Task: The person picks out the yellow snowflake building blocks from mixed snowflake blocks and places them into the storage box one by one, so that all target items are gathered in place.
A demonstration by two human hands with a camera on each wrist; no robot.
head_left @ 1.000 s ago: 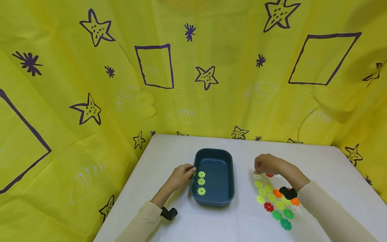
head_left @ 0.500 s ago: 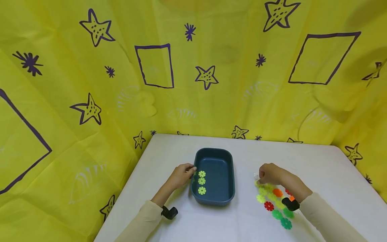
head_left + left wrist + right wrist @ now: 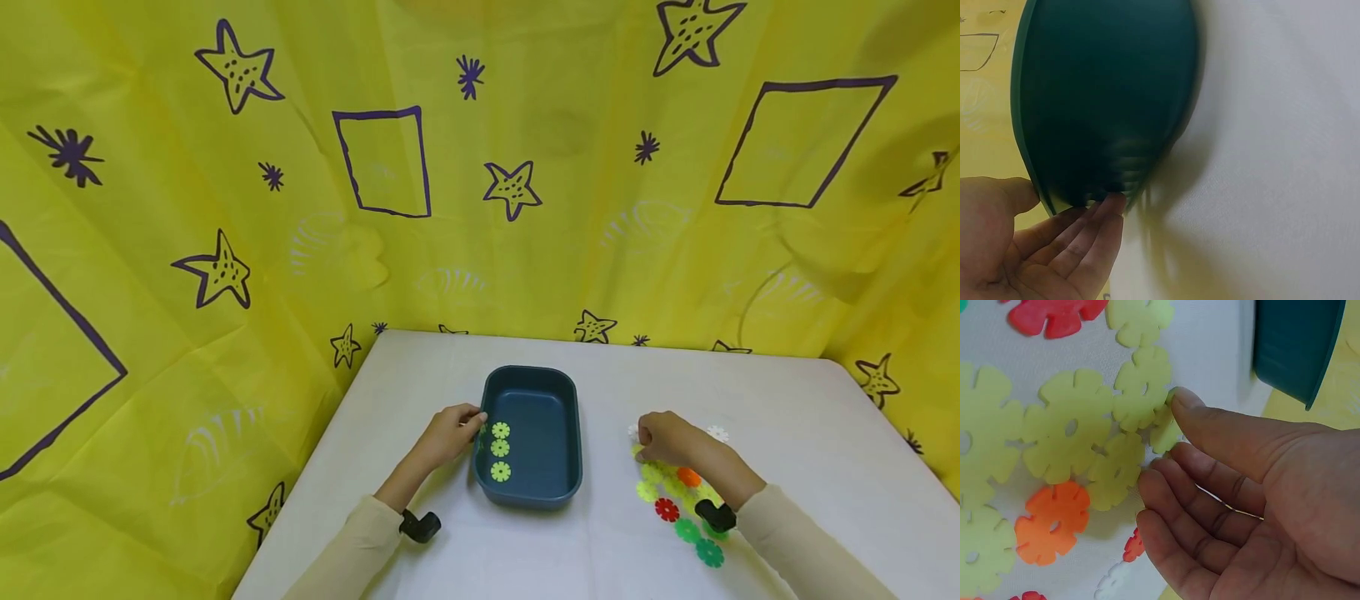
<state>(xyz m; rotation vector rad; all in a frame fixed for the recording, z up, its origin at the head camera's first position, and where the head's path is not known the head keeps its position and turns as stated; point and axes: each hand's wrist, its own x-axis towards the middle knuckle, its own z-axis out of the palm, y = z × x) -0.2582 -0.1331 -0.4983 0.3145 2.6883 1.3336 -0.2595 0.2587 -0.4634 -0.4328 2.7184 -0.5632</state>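
A dark teal, rounded-rectangular plastic bin (image 3: 543,446) stands upright; to its right, a yellow-green flower-shaped plastic disc (image 3: 1163,432) is pinched, tilted.

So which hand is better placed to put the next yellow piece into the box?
Probably the right hand: its thumb and index finger appear to pinch a yellow piece. The left hand grips the box by its wall, on the side away from the loose pieces.
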